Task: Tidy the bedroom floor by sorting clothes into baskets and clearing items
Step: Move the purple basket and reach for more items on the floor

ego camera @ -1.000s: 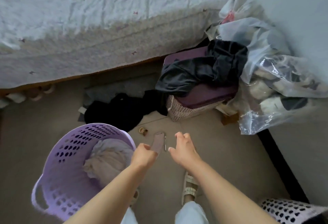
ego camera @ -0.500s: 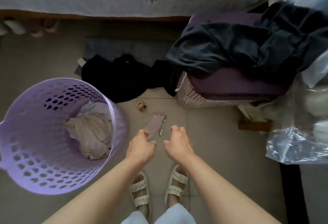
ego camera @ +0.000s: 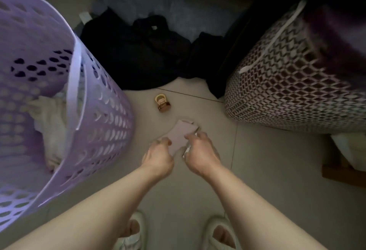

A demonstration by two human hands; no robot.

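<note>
Both hands have dropped to the floor since a moment ago: the left hand and right hand now pinch the flat pink sock on smooth tiles, between the perforated lilac plastic basket and the woven basket.

i can't read any text or label here; the print on the small clip is only a picture.

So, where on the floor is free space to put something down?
Bare tile lies right of the right hand, below the woven basket. It is crowded ahead: pink cloth, small figure, dark clothes, with the purple basket on the left.
</note>
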